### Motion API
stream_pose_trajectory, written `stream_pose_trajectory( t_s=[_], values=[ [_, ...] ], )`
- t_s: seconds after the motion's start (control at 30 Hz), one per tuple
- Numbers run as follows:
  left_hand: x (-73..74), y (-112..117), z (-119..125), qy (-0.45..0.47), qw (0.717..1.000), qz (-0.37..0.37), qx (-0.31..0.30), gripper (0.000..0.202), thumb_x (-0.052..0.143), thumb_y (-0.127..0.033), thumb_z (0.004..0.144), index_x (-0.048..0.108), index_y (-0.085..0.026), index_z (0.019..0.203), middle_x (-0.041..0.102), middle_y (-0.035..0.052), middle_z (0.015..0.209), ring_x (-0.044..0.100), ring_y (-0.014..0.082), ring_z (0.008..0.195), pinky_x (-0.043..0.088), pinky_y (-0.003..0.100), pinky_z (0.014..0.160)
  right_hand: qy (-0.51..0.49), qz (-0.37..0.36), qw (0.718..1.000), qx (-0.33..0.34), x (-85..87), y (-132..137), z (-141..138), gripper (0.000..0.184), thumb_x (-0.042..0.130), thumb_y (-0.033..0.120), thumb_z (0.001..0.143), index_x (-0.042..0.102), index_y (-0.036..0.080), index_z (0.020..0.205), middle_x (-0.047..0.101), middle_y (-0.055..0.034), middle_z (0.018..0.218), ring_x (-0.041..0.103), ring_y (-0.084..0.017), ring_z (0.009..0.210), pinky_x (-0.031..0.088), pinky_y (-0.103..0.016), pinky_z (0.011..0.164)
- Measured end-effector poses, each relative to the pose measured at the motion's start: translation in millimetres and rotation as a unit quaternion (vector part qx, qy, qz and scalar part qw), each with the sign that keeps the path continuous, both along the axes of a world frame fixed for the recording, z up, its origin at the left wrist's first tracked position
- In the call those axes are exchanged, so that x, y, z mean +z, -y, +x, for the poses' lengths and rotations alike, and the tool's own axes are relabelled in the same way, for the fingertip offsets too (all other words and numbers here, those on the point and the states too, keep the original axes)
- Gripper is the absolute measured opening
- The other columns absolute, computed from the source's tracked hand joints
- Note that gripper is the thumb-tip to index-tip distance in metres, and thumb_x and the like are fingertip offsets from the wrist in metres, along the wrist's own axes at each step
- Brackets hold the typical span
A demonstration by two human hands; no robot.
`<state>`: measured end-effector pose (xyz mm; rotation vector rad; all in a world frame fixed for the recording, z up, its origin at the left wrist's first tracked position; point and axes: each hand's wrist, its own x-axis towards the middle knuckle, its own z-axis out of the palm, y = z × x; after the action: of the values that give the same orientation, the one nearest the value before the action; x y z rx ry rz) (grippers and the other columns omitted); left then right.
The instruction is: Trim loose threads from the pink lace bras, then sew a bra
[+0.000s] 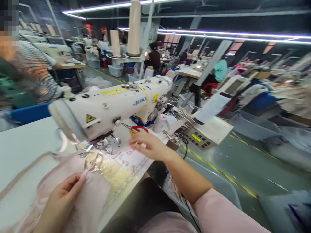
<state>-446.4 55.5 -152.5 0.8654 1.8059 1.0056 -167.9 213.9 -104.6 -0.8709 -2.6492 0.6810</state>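
Observation:
A white sewing machine (116, 103) stands on the white table (26, 145), seen at a tilt. Pale pink fabric (89, 200) with a lace part (114, 174) lies in front of it. My left hand (64, 200) rests on the pink fabric at the lower left, its fingers pinched on a thin strap or edge of it. My right hand (148, 145) lies on the table beside the machine's needle end, fingers closed round a small pale piece I cannot name. Red-handled scissors (137, 129) lie just behind that hand.
A control panel (204, 136) with a lit display sits at the table's right end. Thread cones (134, 29) stand behind the machine. Another person (29, 71) sits at the left. Grey bins (252, 126) and a floor with yellow lines are on the right.

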Motion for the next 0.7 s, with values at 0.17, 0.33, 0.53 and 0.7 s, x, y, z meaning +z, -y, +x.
stream_pose_trajectory(
  t_s=[0.17,0.33,0.53,0.7],
  values=[
    [27.6,-3,25,0.097,0.994,0.036,0.018,0.038,0.071,-0.052,0.061,0.058,-0.017,0.064,0.056,-0.0031,0.058,0.048,0.012,0.056,0.039,0.02,0.051,0.175,0.031,0.966,-0.19,-41.7,-59,-12,0.022,0.048,0.018,0.085,0.061,0.006,0.099,0.062,-0.0204,0.103,0.059,-0.026,0.098,0.042,-0.032,0.083],
    [32.1,1,27,0.116,0.991,0.051,0.04,0.03,0.07,-0.044,0.059,0.058,-0.017,0.062,0.053,-0.0038,0.054,0.044,0.0099,0.05,0.034,0.02,0.047,0.224,0.054,0.95,-0.208,-47.6,-63,-9,0.028,0.055,0.018,0.074,0.057,0.004,0.099,0.063,-0.0203,0.095,0.062,-0.028,0.087,0.042,-0.031,0.071],
    [31.4,3,23,0.135,0.988,0.06,0.043,0.024,0.069,-0.039,0.062,0.061,-0.017,0.065,0.056,-0.0009,0.058,0.048,0.0123,0.051,0.035,0.022,0.047,0.188,0.037,0.974,-0.123,-25.5,-18,31,0.014,0.051,0.028,0.079,0.054,0.014,0.08,0.059,-0.0079,0.08,0.055,-0.017,0.069,0.037,-0.025,0.059],
    [32.1,2,22,0.151,0.986,0.06,0.035,0.022,0.07,-0.037,0.061,0.061,-0.016,0.061,0.056,0.0003,0.057,0.052,0.015,0.054,0.037,0.024,0.049,0.059,0.017,0.997,0.052,-25.4,36,9,0.049,0.069,0.062,0.058,0.051,0.017,0.071,0.052,-0.0023,0.076,0.046,-0.014,0.062,0.034,-0.023,0.054]
  ],
)
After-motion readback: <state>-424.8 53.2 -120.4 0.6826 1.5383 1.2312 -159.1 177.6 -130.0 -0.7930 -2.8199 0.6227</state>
